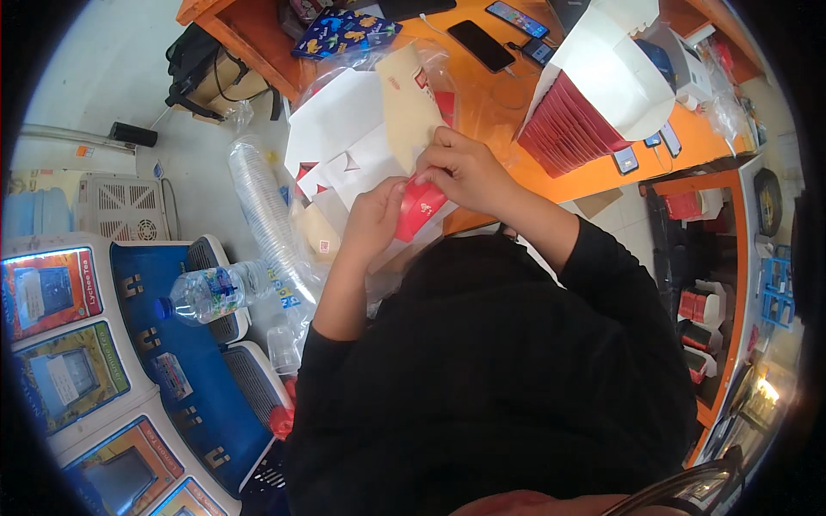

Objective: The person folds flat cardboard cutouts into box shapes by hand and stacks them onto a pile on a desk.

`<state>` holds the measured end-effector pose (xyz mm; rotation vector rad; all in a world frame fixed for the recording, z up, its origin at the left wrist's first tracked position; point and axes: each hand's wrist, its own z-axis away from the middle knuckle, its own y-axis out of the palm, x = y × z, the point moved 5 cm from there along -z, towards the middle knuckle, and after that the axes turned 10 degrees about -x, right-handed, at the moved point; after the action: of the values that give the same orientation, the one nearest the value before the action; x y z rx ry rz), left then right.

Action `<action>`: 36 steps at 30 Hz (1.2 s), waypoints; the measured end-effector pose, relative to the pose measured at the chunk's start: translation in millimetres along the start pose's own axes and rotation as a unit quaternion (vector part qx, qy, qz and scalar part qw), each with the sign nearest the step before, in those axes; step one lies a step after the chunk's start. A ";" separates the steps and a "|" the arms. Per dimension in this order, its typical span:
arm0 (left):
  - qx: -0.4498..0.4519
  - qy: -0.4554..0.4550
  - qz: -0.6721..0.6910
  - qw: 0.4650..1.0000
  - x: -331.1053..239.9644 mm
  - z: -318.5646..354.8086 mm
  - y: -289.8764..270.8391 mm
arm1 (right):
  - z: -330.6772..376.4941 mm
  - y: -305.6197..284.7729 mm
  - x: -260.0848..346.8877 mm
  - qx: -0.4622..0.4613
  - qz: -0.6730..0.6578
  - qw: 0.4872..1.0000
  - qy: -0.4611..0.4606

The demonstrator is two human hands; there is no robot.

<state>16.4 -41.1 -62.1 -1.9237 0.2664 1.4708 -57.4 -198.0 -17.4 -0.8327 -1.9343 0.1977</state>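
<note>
Both my hands are closed on a small red cardboard food box (422, 209) in front of my body. My left hand (375, 215) grips its left side with the thumb on top. My right hand (460, 168) pinches its upper edge, fingers bent. Just beyond them lie white cardboard pieces (331, 120) and a cream printed piece (408, 107), in and around a clear plastic bag (443, 64). How these join the red box is hidden by my hands. On the right stands a tall nested stack of red boxes (568, 129) with white insides.
An orange table (477, 112) bears several phones, including a black one (480, 46). Left of me are a sleeve of clear plastic cups (267, 206), a water bottle (211, 294) and a drink dispenser (172, 370). Orange shelves (731, 258) with boxes stand at right.
</note>
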 end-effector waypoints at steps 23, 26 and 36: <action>-0.139 0.194 -0.151 0.959 -28.3 -3.1 -14.2 | 15.2 2.1 -5.1 -0.086 -0.352 0.880 0.308; -0.127 0.042 0.154 0.979 -34.2 -9.3 -37.9 | 7.6 -20.3 -10.2 -0.089 -0.259 0.951 0.142; -0.185 -0.071 0.529 0.825 -68.8 -8.1 -81.2 | -24.8 -61.0 30.1 -0.043 0.013 0.999 -0.018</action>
<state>43.6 -2.6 33.6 -2.0138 1.2041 2.5033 -73.5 -230.1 45.4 -0.9166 -1.9776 0.1458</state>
